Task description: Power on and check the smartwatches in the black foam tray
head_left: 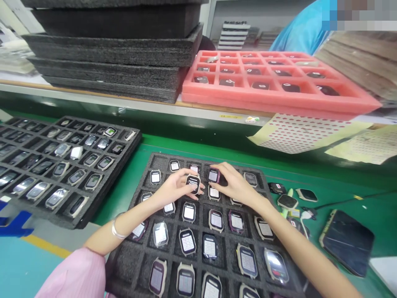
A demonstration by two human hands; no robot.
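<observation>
My left hand (pixel 182 186) is closed around a light-framed smartwatch body (pixel 193 182), its lit screen facing up and the thumb against its lower part. To the right, my right hand (pixel 228 180) grips a purple-framed smartwatch body (pixel 214 175) by its edges, thumb and fingers on its right side. Both hands are over the far part of a black foam tray (pixel 124 265). In the tray's compartments sit several strapless watch bodies, many with lit white screens, such as a watch (pixel 189 211) just below my left hand.
A second black foam tray (pixel 133 138) of watches lies at left. Loose watches (pixel 287 201), a cable (pixel 331 202) and a dark tablet-like device (pixel 347 242) are at right. On the shelf stand stacked black trays (pixel 114 49) and a pink foam tray (pixel 279 101); a person in blue (pixel 300 29) is behind.
</observation>
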